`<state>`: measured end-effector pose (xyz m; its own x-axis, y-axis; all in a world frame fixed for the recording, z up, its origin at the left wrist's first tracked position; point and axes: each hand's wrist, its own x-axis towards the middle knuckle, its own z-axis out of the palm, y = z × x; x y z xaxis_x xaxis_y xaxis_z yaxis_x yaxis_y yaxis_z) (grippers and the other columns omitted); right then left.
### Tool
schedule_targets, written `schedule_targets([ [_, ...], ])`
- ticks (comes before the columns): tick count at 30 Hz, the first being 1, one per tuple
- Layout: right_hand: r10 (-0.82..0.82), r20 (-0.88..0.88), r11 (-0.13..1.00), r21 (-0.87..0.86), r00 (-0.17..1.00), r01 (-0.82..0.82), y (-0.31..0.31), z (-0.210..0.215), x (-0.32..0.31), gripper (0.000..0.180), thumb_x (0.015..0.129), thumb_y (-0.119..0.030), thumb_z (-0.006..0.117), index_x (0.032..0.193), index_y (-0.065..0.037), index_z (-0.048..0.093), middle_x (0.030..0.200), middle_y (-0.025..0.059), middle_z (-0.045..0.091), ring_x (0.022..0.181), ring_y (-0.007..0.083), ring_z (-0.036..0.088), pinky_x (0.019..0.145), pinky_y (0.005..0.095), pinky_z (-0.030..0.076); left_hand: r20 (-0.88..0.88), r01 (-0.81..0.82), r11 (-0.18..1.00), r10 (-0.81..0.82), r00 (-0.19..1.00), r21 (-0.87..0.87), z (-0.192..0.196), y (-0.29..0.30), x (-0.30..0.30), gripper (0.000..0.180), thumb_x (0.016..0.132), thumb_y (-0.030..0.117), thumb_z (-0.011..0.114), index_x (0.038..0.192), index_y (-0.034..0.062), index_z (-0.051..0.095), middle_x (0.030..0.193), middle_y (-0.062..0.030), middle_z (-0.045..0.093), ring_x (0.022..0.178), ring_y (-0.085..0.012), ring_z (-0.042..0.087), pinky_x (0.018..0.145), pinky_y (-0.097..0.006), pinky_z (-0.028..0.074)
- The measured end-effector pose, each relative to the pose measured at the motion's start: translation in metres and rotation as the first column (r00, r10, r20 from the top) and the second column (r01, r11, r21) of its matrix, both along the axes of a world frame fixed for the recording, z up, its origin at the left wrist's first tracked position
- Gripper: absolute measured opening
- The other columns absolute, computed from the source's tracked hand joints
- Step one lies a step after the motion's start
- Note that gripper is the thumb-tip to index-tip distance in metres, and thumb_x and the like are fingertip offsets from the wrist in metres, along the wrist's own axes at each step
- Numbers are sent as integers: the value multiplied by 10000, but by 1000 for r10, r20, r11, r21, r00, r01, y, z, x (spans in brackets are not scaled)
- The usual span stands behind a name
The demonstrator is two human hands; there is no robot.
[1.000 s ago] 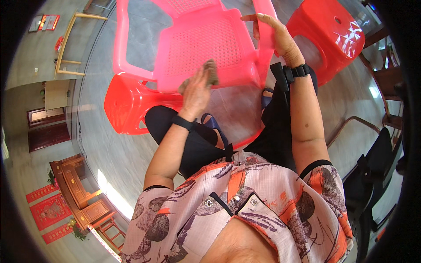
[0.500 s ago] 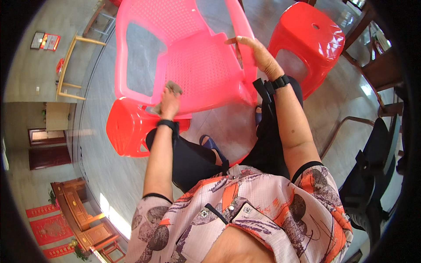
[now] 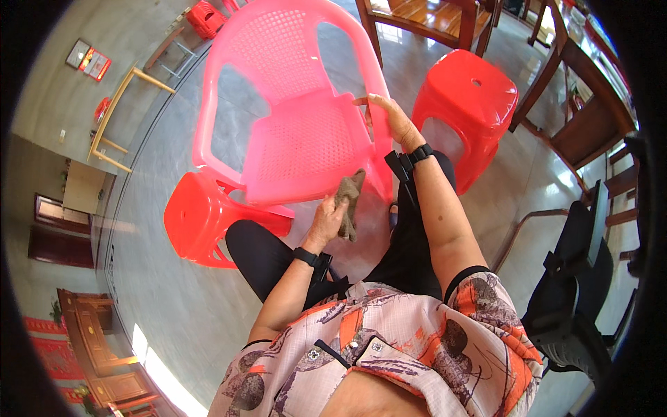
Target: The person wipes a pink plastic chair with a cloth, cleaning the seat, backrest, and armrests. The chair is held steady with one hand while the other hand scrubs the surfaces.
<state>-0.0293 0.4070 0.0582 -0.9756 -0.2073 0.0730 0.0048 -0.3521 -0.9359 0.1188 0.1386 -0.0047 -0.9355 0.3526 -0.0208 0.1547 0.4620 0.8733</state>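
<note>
A pink plastic armchair (image 3: 306, 147) with a perforated seat and back stands before me. My right hand (image 3: 399, 125) grips its right armrest, the fingers reaching over to the inner side. My left hand (image 3: 326, 221) is closed around a crumpled brown cloth (image 3: 351, 201), held just off the front edge of the seat, near its right front corner. The palm side of the left hand is hidden.
Red plastic stools stand on both sides: one on the left (image 3: 191, 215), one on the right (image 3: 472, 94). Dark wooden chairs (image 3: 583, 104) and a black seat (image 3: 573, 278) lie to the right. A pale wooden frame (image 3: 114, 111) leans far left.
My left hand has moved the cloth rightward and nearer me, from the seat's left front to off its right front. The right hand stays on the armrest; the view has shifted.
</note>
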Motion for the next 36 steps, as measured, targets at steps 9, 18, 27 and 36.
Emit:
schedule_targets([
  [9,-45,33,999,9,998,45,2,1,3,633,964,-503,549,1296,33,600,721,43,594,681,155,570,686,291,465,395,-465,642,263,880,610,20,-74,-18,434,1070,390,506,1253,15,624,1143,-87,687,968,-190,684,816,-349,572],
  [18,-43,178,999,-8,983,45,7,11,1,573,968,-411,562,1355,10,521,914,117,664,828,241,634,805,359,501,378,-533,203,506,775,822,28,-162,-64,444,1062,384,538,1336,36,573,1257,-88,665,1068,-233,666,884,-378,552],
  [27,-58,214,998,26,975,53,23,29,-17,585,967,-417,616,1397,-39,499,1255,191,651,1010,330,677,894,438,553,365,-462,344,311,878,818,42,-142,-59,471,1073,371,526,1421,54,528,1342,-70,623,1195,-210,611,1020,-381,492],
  [36,-234,297,955,-109,926,277,3,22,-10,640,1074,-546,300,1308,-23,586,1080,184,713,846,294,680,763,424,551,-178,-40,746,210,961,665,213,-27,-111,477,1098,430,439,1349,35,535,1053,-77,656,857,-163,656,707,-317,555],
])
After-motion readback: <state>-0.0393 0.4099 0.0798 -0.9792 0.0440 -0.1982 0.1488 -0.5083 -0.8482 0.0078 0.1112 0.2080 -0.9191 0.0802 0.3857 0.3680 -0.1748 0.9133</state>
